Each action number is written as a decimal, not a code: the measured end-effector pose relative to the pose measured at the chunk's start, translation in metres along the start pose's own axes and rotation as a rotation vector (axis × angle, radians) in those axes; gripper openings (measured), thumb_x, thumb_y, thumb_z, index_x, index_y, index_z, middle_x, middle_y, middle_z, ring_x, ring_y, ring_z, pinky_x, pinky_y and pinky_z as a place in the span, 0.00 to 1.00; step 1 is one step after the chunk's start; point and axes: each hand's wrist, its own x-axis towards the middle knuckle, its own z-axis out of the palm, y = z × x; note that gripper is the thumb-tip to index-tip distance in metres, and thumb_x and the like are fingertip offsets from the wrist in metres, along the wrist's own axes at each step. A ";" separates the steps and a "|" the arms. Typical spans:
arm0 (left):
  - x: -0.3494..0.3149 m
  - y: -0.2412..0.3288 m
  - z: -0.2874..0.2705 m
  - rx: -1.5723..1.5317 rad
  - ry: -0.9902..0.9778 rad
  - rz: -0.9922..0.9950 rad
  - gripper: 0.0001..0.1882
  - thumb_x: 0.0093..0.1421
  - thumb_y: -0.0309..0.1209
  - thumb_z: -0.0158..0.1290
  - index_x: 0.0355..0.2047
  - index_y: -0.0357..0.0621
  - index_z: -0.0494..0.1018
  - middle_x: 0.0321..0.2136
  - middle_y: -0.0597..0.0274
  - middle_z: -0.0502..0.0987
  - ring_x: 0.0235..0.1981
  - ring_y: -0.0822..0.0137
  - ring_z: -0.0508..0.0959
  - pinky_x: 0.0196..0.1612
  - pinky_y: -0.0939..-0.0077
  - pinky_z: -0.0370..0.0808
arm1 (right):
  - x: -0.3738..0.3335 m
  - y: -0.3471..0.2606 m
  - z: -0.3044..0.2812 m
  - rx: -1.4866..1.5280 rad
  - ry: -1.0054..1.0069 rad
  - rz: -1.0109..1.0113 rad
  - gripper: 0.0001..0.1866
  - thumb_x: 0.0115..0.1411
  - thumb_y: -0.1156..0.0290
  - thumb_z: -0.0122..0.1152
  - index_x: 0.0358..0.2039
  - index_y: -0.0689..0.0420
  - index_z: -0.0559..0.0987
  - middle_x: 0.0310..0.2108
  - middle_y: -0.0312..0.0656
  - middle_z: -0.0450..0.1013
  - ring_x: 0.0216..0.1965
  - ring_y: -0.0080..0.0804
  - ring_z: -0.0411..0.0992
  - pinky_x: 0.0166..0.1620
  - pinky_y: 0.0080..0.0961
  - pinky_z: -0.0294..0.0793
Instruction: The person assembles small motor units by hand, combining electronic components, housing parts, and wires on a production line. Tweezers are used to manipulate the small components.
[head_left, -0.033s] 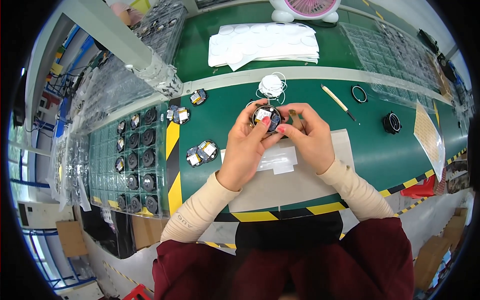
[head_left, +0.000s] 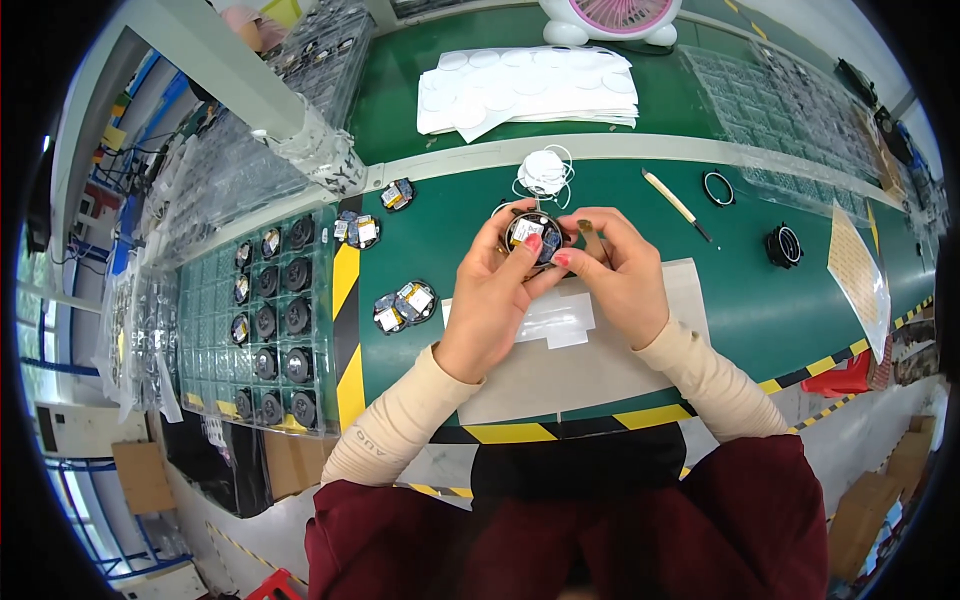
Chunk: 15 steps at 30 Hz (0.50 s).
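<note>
My left hand [head_left: 490,290] grips a round black electronic module [head_left: 533,235] by its rim, the thumb resting across its open face. A white label and dark circuit parts show inside that face. My right hand [head_left: 622,270] is closed at the module's right side, its thumb tip close to the rim. A thin brownish strip [head_left: 590,240] shows between the right thumb and forefinger; its exact kind is unclear. Beneath both hands lie a grey-brown board [head_left: 640,350] and some clear film pieces [head_left: 560,322].
Similar modules [head_left: 415,300] lie left of my hands. A clear tray [head_left: 215,320] of black round parts stands farther left. Beyond are a coiled white cord [head_left: 543,172] and white sheets [head_left: 520,90]. Rightward lie a brown-handled pen-like tool [head_left: 672,200] and black rings [head_left: 783,246].
</note>
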 end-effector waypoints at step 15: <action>-0.005 0.000 -0.001 0.006 0.022 0.057 0.17 0.59 0.22 0.46 0.48 0.34 0.62 0.38 0.57 0.70 0.39 0.68 0.74 0.46 0.72 0.75 | -0.003 -0.005 -0.001 -0.200 -0.002 -0.168 0.15 0.51 0.81 0.58 0.41 0.60 0.74 0.29 0.31 0.67 0.22 0.10 0.58 0.23 0.09 0.56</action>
